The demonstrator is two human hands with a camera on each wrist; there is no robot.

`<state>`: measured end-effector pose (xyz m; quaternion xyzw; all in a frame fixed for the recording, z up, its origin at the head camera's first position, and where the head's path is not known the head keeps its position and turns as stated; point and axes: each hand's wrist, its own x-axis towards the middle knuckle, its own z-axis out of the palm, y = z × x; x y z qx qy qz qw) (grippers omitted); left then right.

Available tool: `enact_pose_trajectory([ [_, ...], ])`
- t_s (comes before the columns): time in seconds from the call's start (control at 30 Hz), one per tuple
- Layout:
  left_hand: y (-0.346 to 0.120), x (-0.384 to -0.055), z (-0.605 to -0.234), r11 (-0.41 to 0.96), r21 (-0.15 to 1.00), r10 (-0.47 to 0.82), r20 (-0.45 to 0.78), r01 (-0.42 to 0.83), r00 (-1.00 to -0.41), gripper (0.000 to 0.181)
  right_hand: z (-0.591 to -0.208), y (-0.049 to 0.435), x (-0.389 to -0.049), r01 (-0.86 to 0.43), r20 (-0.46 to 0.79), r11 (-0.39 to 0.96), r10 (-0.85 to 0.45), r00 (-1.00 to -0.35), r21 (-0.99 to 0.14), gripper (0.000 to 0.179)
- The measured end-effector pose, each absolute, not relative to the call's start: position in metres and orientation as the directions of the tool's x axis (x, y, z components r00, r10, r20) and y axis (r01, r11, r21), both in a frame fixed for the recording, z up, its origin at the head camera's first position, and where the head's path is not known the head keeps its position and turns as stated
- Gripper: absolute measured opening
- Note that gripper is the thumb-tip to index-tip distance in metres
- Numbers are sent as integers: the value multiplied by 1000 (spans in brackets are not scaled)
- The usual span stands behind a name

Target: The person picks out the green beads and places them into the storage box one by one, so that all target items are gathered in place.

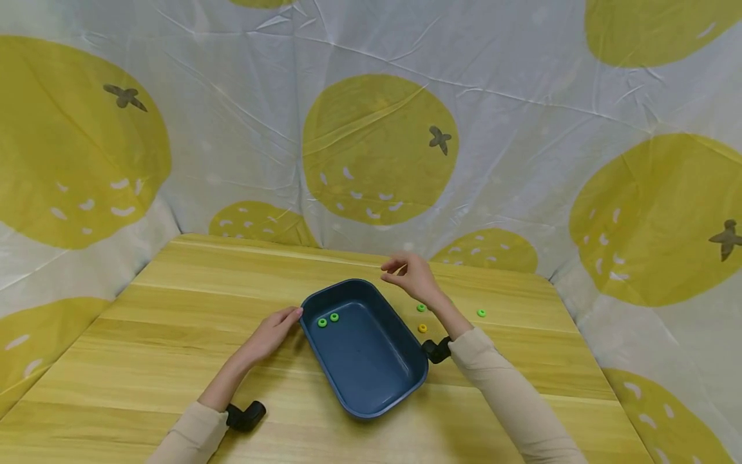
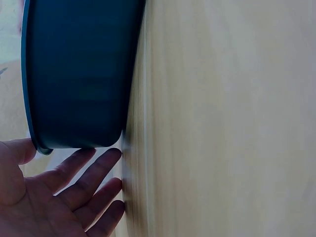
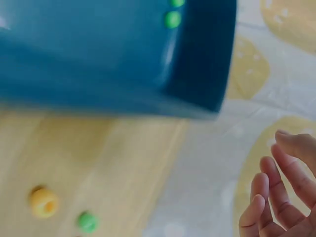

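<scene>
My left hand (image 1: 274,335) is touching a deep, round-cornered blue tray (image 1: 362,354) standing aslant on the wooden table (image 1: 185,309), fingers loosely extended; my right hand (image 1: 410,277) is hovering near its far end, thumb and fingers slightly apart. Two green rings (image 1: 334,315) are lying in its far-left corner; two loose green rings (image 1: 482,311) and a yellow ring (image 1: 422,331) are resting to its right.

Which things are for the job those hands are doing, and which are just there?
Likely for the job:
blue pan, touched by the left hand
two green rings inside it
yellow ring and two loose green rings on the table

Just there:
fruit-patterned cloth behind
black wrist gadgets
</scene>
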<state>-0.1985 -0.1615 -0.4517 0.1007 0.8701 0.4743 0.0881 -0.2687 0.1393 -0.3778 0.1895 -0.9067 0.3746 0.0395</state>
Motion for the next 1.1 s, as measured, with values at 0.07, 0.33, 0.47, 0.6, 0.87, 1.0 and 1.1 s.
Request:
enact_pose_trajectory([
  [0.07,-162,-200,-452,530,843,254,-57,90,-965,60,-385,148,-269,-354,202,657,-298,-933,-666,15],
  [0.33,-162,-202,-454,538,837,252,-45,102,-967,59,-413,178,-271,-267,134,703,-239,-962,-659,16],
  [0.47,-162,-202,-455,537,837,254,-46,102,-966,59,-426,188,-269,-251,128,718,-223,-966,-649,18],
  [0.6,-161,-202,-455,530,843,252,-49,96,-967,58,-440,196,-269,-219,111,713,-196,-974,-666,17],
  [0.87,-161,-200,-454,530,843,247,-56,87,-967,58,-453,205,-265,-157,74,733,-144,-987,-662,12],
  [1.0,-161,-200,-454,531,843,249,-60,84,-967,59,-456,206,-264,-118,49,765,-113,-992,-633,10],
  [1.1,-162,-200,-454,531,843,250,-61,84,-966,59,-457,206,-263,-100,41,777,-95,-995,-622,10],
])
